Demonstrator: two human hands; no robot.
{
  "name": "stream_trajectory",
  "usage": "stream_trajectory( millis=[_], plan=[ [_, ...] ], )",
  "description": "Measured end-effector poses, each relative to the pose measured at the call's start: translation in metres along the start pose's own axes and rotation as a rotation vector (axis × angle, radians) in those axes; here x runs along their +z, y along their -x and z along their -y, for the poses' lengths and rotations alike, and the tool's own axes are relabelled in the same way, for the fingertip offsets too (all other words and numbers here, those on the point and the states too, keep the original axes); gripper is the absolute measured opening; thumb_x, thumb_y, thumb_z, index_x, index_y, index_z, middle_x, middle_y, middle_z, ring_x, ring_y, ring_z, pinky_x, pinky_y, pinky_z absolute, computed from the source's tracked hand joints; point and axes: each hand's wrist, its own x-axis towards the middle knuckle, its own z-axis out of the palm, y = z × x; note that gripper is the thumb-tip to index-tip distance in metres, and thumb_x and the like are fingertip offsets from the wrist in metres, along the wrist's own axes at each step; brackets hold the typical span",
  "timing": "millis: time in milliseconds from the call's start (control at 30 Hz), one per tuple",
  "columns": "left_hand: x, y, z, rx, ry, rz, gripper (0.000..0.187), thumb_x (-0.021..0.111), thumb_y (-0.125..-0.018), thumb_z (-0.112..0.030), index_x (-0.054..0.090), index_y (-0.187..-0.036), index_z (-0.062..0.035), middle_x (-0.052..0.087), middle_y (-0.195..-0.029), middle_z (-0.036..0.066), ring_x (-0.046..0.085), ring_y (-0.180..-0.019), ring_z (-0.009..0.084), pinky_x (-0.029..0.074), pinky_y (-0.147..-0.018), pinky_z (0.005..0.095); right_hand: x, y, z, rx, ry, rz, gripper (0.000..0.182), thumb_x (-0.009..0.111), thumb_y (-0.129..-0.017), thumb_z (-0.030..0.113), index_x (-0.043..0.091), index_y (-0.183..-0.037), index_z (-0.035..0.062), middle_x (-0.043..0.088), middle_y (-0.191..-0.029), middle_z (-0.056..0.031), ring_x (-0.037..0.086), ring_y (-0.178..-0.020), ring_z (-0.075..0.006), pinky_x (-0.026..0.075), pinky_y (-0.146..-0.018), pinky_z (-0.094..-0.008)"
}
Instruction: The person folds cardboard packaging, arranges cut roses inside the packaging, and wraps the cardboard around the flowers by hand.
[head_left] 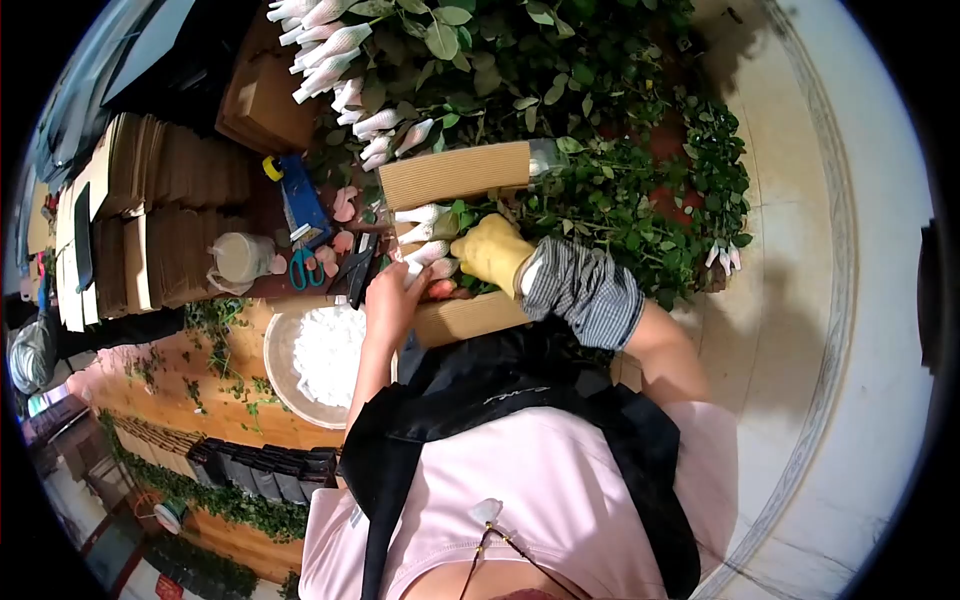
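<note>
Rose buds in white net sleeves [428, 252] lie side by side on a corrugated cardboard wrap [455, 172], their leafy stems pointing right. One bare bud [440, 289] shows pink-orange near the lower flap. My bare left hand [392, 298] is at the bud ends, fingers closed around a small white sleeve [413, 270]. My right hand [490, 250], in a yellow glove with a striped cuff, curls around a rose just behind its head; the glove hides most of the grip. Between the hands, the sleeved heads almost touch my left fingertips.
A round bowl [282, 372] of white sleeves stands left of my left arm. Teal scissors [300, 270], a black stapler-like tool [358, 268], a blue tape dispenser [305, 205] and a white tub [243, 262] lie nearby. Stacked cardboard [170, 215] and piled sleeved roses [335, 60] stand beyond.
</note>
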Motion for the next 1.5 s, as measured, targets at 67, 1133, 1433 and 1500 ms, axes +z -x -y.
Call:
stream_trajectory(
  millis=[67,1133,1433,1500],
  plan=[
    [0.006,-0.002,0.009,-0.045,0.149,0.005,0.034,0.070,-0.084,-0.028,0.060,-0.085,0.0042,0.063,-0.079,0.026,0.063,-0.074,0.0418,0.049,-0.068,0.0457,0.009,-0.004,-0.002,0.052,-0.090,0.039,0.018,0.058,-0.094,0.026,0.070,-0.106,0.0210,0.074,-0.094,0.0048,0.071,-0.086,-0.0181,0.054,-0.067,-0.0341],
    [0.008,-0.011,0.006,0.057,0.285,-0.281,0.021,0.063,-0.093,-0.018,0.062,-0.090,0.0027,0.060,-0.080,0.020,0.058,-0.074,0.0388,0.047,-0.068,0.0398,-0.009,0.023,-0.010,0.160,-0.283,-0.290,0.021,0.061,-0.089,0.015,0.069,-0.108,0.0138,0.073,-0.089,-0.0063,0.071,-0.086,-0.0265,0.055,-0.074,-0.0382],
    [-0.028,-0.013,0.032,-0.169,0.461,-0.282,0.015,0.061,-0.090,-0.012,0.060,-0.086,0.0018,0.061,-0.073,0.013,0.057,-0.064,0.0263,0.048,-0.066,0.0341,-0.023,0.072,-0.026,-0.061,-1.150,-0.486,0.037,0.058,-0.095,0.038,0.067,-0.107,0.0049,0.072,-0.088,-0.0134,0.069,-0.077,-0.0320,0.054,-0.075,-0.0432],
    [-0.005,-0.024,0.031,-0.192,0.332,-0.226,0.025,0.064,-0.092,-0.025,0.061,-0.089,0.0001,0.063,-0.069,0.018,0.061,-0.063,0.0346,0.050,-0.065,0.0392,-0.032,0.056,-0.023,0.109,-0.574,-0.456,0.037,0.057,-0.095,0.043,0.070,-0.097,0.0090,0.072,-0.086,-0.0111,0.070,-0.076,-0.0284,0.054,-0.070,-0.0416]
  ],
)
